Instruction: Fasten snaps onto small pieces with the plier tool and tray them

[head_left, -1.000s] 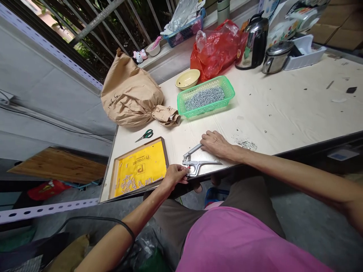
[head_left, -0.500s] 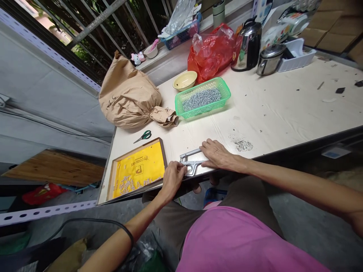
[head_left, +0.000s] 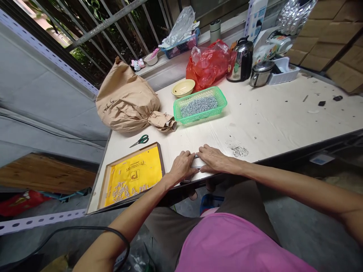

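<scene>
The right hand (head_left: 212,158) is closed round the handle ends of the metal tool (head_left: 195,167); the left hand (head_left: 182,165) arches palm-down over its other end, its grip hidden, so I cannot tell its hold. Both forearms slant inward to the table's (head_left: 255,128) front edge, where the tool lies.

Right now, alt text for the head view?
A person's left hand and right hand are on a mostly hidden metal tool at the near edge of a table. A yellow-lined tray of small parts lies to the left, scissors and a paper bag beyond it; a green basket of metal pieces stands beyond the hands.
</scene>
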Demonstrator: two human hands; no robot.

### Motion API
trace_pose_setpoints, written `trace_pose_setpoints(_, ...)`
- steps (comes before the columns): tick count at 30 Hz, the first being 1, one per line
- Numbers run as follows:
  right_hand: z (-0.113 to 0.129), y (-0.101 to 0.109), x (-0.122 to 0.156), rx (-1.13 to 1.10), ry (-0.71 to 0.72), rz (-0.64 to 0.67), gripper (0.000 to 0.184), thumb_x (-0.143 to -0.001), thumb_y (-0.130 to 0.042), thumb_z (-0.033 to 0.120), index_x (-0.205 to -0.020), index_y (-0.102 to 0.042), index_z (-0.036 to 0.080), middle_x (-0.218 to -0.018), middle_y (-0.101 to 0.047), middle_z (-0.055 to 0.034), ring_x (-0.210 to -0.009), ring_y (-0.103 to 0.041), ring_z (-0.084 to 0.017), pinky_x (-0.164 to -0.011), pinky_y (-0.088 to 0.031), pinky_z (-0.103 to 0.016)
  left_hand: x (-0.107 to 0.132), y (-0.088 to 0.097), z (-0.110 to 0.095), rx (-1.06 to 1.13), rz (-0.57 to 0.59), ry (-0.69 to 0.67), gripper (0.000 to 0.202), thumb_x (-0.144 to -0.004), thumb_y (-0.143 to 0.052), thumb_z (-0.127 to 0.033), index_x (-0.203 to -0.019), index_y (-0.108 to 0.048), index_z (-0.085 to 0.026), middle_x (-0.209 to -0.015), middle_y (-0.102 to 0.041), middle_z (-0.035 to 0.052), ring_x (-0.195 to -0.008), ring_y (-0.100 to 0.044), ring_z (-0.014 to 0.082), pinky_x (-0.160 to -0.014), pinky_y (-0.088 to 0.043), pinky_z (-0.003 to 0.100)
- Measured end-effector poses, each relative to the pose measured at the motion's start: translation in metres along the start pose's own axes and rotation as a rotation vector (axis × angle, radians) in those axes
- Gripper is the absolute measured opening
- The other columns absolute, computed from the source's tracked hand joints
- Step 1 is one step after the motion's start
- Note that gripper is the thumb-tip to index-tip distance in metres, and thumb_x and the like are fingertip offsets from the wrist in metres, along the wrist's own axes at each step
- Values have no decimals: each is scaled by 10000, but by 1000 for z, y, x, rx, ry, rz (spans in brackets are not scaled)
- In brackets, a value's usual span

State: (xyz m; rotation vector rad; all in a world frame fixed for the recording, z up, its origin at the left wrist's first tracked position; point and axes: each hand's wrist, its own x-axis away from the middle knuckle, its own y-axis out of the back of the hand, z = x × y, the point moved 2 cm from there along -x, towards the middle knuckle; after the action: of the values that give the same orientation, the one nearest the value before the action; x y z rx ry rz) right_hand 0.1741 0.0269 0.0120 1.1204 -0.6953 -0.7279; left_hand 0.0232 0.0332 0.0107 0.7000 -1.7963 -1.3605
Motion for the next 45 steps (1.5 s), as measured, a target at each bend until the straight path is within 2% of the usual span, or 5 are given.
trace_pose_setpoints(13,-12,9,-37,155,86,105,182,-886,-496,205,-958,-640,120,-983,-642,-129,-937,-569,-222,-687,-401,-288,-25,-3,10,64,-81,229,219,-766,-635,-359,-904,-621,-188,-943,-613,52,-937,-540,215,-700,-401,283)
trace_pose_setpoints(21,-26,3,-40,105,106,-40,329,-819,-619,360,-1047,-616,122,-1064,-597,-135,-1027,-506,-251,-731,-414,-291,-9,-6,2,18,-205,256,320,-817,-599,-386,-1058,-600,-176,-1062,-614,97,-1038,-542,252,-829,-463,345)
trace_pose_setpoints(31,-57,-5,-69,98,82,-99,184,-868,-542,267,-971,-654,165,-988,-612,-100,-940,-535,-209,-742,-373,-277,15,-50,-51,208,-402,-6,420,-912,-472,-335,-1285,-462,-143,-1401,-456,139,-1352,-336,288,-1097,-307,479)
trace_pose_setpoints(37,-33,3,-86,263,94,-89,169,-891,-503,212,-955,-647,152,-977,-618,-109,-918,-514,-216,-738,-349,-306,13,-51,-55,280,-433,-7,397,-910,-474,-347,-1256,-483,-153,-1345,-512,134,-1323,-380,281,-1104,-272,517)
trace_pose_setpoints(45,58,-11,-64,284,677,21,149,-864,-542,197,-762,-649,189,-935,-579,-76,-917,-421,-208,-710,-327,-305,15,-71,-55,321,-388,40,417,-897,-471,-352,-1207,-539,-82,-1163,-612,191,-1148,-537,333,-994,-412,487)
